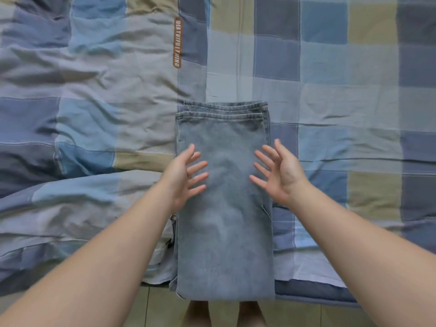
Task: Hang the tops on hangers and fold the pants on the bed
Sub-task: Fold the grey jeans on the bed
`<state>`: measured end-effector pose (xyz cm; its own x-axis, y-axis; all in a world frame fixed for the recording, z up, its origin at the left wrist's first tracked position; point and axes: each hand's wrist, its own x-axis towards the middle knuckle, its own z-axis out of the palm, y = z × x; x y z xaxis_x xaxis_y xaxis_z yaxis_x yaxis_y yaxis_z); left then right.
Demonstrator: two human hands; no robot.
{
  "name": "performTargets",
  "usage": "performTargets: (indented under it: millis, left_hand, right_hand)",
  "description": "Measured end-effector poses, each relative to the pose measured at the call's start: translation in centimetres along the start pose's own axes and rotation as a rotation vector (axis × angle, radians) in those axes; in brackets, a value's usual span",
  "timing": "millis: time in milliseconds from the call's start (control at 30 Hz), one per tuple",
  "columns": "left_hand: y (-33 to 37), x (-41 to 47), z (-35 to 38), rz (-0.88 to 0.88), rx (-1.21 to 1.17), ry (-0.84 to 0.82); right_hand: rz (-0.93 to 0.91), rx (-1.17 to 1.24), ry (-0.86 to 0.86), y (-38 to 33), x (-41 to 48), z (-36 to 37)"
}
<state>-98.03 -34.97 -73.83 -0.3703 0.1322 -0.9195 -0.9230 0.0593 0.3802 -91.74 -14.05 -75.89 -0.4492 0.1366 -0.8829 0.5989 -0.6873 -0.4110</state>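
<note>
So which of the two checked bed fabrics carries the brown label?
The crumpled quilt on the left: the brown label sits near its right edge. The sheet on the right lies smooth and shows no label.

Head-worn view, steeply downward, close over bed [330,67]

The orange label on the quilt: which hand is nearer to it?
Left. The left hand is almost straight below the orange label; the right hand is farther right.
</note>
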Motion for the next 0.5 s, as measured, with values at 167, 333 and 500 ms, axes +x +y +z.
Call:
performTargets:
  millis: [167,333,500]
  left_hand:
    - [-7.8,-2.6,-1.2,-0.04,0.151,0.117]
    - [-16.4,-4.9,-3.3,-0.073,0.272,0.247]
    - [-24.5,-5.4,-6.5,-0.105,0.363,0.368]
  right_hand:
    - [0.094,-0.001,0.058,5.3,-3.1,-3.7]
    - [0.168,-0.05,0.141,11.5,-5.6,-7.9]
    - [0.236,-0.207,0.221,17.2,-7.2,-12.1]
